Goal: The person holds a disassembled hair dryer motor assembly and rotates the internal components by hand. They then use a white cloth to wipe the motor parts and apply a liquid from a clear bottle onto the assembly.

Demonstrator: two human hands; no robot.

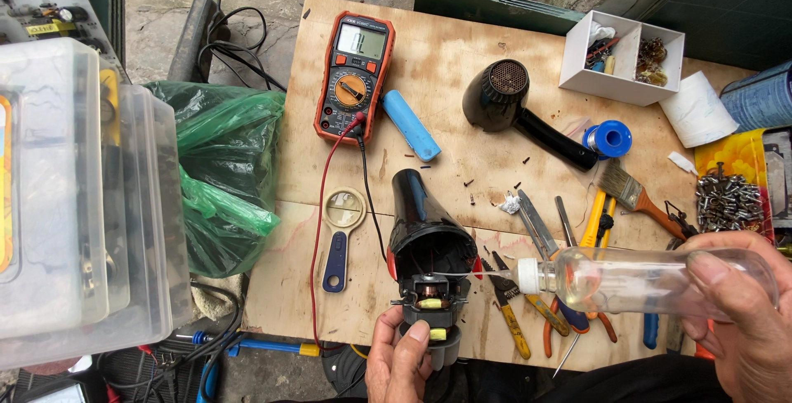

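Head view: hair dryer [425,242] already opened — left hand [398,359] pinches its motor [435,297]; right hand [742,320] grips oil bottle [635,281], nozzle at motor — reassembly remains.

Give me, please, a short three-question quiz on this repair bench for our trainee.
1. True or false: the right hand holds a clear bottle.
2. Where does the bottle's thin nozzle point? A) into the open dryer B) at the meter C) at the brush
3. What does the left hand grip?

Key: 1 true. 2 A. 3 The motor end of the open dryer.
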